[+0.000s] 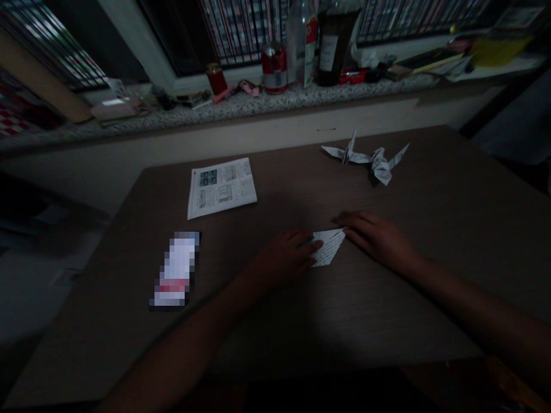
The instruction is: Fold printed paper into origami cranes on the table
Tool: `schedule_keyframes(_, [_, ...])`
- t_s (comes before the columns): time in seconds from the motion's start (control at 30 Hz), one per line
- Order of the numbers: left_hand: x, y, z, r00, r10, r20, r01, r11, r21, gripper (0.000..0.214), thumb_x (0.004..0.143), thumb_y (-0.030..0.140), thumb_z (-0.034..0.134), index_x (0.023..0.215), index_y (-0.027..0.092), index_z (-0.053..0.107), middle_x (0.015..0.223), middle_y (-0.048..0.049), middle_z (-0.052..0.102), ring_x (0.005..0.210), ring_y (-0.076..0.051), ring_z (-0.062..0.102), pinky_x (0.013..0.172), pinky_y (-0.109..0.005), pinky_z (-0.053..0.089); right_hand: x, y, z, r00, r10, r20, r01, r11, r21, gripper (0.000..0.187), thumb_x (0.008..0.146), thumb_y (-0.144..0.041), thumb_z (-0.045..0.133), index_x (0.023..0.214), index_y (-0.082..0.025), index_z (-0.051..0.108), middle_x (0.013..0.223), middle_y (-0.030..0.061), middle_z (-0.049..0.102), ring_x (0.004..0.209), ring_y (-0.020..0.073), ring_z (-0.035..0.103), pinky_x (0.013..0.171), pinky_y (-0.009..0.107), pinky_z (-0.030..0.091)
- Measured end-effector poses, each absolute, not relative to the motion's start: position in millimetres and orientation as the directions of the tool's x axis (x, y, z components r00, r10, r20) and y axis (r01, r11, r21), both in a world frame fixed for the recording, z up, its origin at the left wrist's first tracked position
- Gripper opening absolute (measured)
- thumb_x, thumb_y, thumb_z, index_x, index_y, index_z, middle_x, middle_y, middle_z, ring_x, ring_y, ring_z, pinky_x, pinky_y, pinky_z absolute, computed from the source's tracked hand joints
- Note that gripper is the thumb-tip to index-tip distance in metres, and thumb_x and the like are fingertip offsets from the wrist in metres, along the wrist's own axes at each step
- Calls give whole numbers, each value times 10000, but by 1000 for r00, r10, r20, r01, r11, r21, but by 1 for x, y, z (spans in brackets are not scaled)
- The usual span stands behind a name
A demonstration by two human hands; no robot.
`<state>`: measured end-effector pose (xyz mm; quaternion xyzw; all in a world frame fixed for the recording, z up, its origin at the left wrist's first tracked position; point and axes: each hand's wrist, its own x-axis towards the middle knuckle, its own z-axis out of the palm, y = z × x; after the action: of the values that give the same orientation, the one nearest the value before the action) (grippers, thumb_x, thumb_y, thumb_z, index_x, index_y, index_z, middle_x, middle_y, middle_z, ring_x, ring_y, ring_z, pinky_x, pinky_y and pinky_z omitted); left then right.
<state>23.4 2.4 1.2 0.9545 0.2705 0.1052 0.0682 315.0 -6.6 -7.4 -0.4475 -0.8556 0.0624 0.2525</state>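
Note:
A small folded piece of printed paper (329, 245) lies on the table between my hands, its point toward the upper right. My left hand (287, 255) rests over the paper's left part, fingers stretched out and pressing it against the table. That part of the paper is hidden under the fingers. At the paper's right tip is my right hand (373, 236), palm down with its fingers extended and touching the corner. Two folded paper cranes, a left one (348, 154) and a right one (381, 166), stand behind my right hand.
A folded printed sheet (224, 188) lies at the back left of the brown table (275, 338). Nearer on the left is a lit phone (176, 269), its screen blurred. Along the window sill (241, 106) stand a red can (274, 69), a dark bottle (334, 49) and assorted clutter.

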Motion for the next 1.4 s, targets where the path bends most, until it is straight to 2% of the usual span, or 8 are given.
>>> schedule_keyframes(0.13, [26,-2,2,820,551,154,527,-832,171,409,1044,336,544,1432,208,541,1443,-149,567,1263,-294,586,1023,-461,531,314,-3,-3,-435,830,349,742,550,-383,181,1032,-305,530,1079,-214,680,1050,110,705,938,261,704,826,414,593])
schedule_keyframes(0.47, [30,-7,3,826,542,155,518,-838,168,398,1047,305,527,1421,169,514,1444,-164,558,1281,-295,577,1026,-451,539,313,-3,1,-503,814,292,840,540,-59,257,1054,-354,501,1065,-184,694,1067,115,715,929,270,711,731,365,569])
schedule_keyframes(0.6, [31,-9,5,828,542,141,525,-839,144,400,1047,295,527,1418,145,526,1433,-166,568,1246,-302,589,1017,-446,538,312,-2,2,-533,794,291,833,552,20,261,1053,-326,510,1131,-167,702,1114,123,733,980,278,716,780,373,578])
schedule_keyframes(0.8, [34,-15,14,814,571,112,552,-818,162,418,1050,300,502,1437,143,525,1448,-152,559,1233,-296,575,1020,-448,527,321,-3,-1,-547,792,272,822,570,-6,300,1038,-212,498,1268,-174,688,1259,139,724,1102,312,704,857,431,603])
schedule_keyframes(0.9, [35,-18,16,812,574,105,553,-814,174,438,1044,330,499,1430,125,538,1426,-153,572,1175,-302,584,990,-458,533,323,-8,1,-511,801,311,829,556,-70,365,1036,-204,496,1367,-169,643,1316,152,702,1151,320,690,911,463,603])
schedule_keyframes(1.0, [37,-22,17,807,579,115,554,-810,190,446,1050,341,480,1428,112,543,1423,-153,577,1150,-302,582,983,-461,528,318,-15,3,-537,773,338,782,606,-146,421,1044,-231,497,1456,-205,579,1430,151,640,1253,316,645,1021,495,563])
schedule_keyframes(1.2, [40,-25,15,805,580,121,551,-808,207,508,1018,424,568,1409,101,551,1398,-164,596,1096,-301,589,947,-465,535,306,-27,-8,-658,706,262,670,707,-225,488,1056,-292,506,1541,-251,486,1579,116,508,1449,306,484,1165,538,456])
schedule_keyframes(1.4, [36,-24,8,826,545,143,502,-828,252,612,1018,552,531,1437,106,524,1462,-164,565,1328,-322,524,1113,-482,453,308,-20,-15,-653,725,219,662,687,-300,455,1055,-283,498,1510,-273,525,1585,76,505,1449,274,486,1195,522,425])
